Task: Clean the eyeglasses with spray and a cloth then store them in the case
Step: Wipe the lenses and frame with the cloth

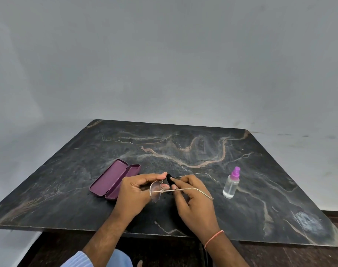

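Thin gold-rimmed eyeglasses (156, 191) are held above the table's near middle, temples unfolded and pointing right. My left hand (135, 191) grips the frame at the lenses. My right hand (191, 197) pinches a small black cloth (170, 180) against one lens, which the cloth and fingers mostly hide. The purple case (114, 179) lies open on the table just left of my hands, with nothing inside. A clear spray bottle (231, 185) with a purple nozzle stands upright to the right, apart from my hands.
A dark marble table (183, 147) with light veins carries everything; its near edge runs just below my wrists. A plain grey wall stands behind it. Dark floor shows beneath the near edge.
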Available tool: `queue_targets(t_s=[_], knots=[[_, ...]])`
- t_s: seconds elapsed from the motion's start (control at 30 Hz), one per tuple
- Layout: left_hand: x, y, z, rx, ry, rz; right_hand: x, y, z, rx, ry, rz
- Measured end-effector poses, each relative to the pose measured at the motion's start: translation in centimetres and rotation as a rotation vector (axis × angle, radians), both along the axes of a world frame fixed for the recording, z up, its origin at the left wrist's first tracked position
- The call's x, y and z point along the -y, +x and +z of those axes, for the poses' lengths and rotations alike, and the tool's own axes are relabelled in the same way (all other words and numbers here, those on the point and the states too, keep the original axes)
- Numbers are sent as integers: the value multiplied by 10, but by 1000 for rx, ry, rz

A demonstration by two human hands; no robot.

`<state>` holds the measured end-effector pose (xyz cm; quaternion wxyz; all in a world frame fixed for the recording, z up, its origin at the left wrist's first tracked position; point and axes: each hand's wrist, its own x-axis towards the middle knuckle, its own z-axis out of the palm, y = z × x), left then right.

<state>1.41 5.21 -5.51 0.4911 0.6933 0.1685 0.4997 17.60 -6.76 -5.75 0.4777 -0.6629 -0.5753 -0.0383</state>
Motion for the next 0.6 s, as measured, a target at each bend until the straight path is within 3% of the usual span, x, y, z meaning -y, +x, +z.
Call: queue_targets(t_s=[0.17,0.4,0.6], knots=[[-3,0,-2,59,-25,-12,3,-4,5,6,-7,122],[-2,2,-1,76,-38,14,-2,0,-3,7,-19,-9],[-5,0,-3,70,-45,-6,0,-2,-4,-6,69,110]])
